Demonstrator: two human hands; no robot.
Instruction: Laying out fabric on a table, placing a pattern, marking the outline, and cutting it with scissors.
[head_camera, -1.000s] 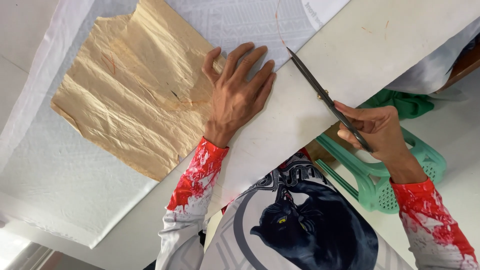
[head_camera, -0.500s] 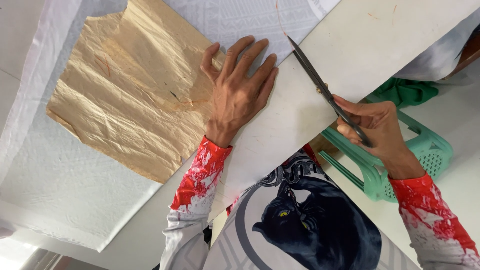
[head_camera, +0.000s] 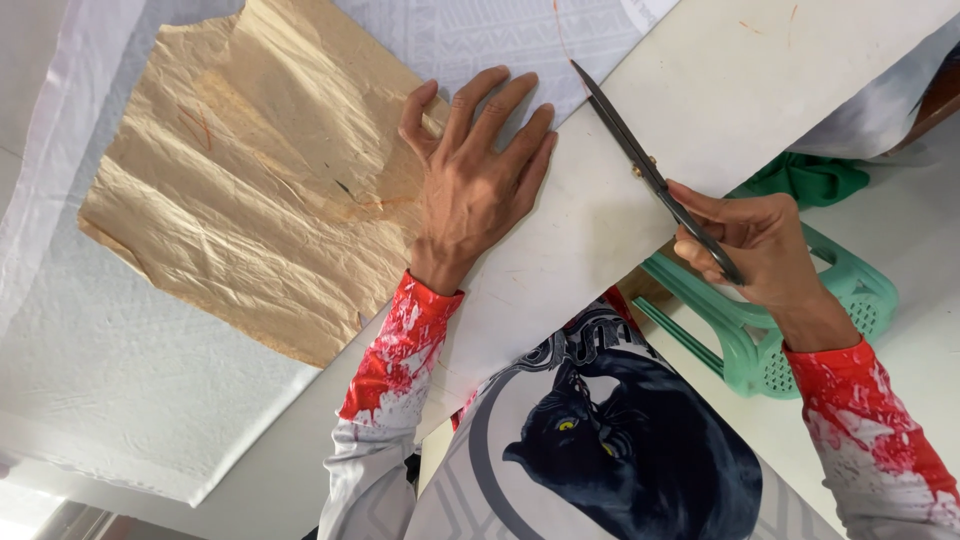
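A: Surface?
B: White table (head_camera: 760, 70). Left hand (head_camera: 475, 185) lies flat, fingers spread, pinning the brown paper pattern (head_camera: 260, 190) on white fabric (head_camera: 130, 370).
A: Right hand (head_camera: 755, 245)?
B: Gripping closed scissors (head_camera: 650, 170); blades point far-left toward the fabric edge, just right of the left hand.

- Left hand (head_camera: 478, 185): flat, fingers spread, pressing the creased brown paper pattern (head_camera: 250, 190) onto white fabric (head_camera: 130, 390).
- Right hand (head_camera: 755, 245): grips the handles of dark scissors (head_camera: 640, 160); blades nearly closed, tip at the fabric edge.
- White table (head_camera: 720, 90): carries the fabric.
- Green plastic stool (head_camera: 790, 340): beneath the right hand, beside the table.
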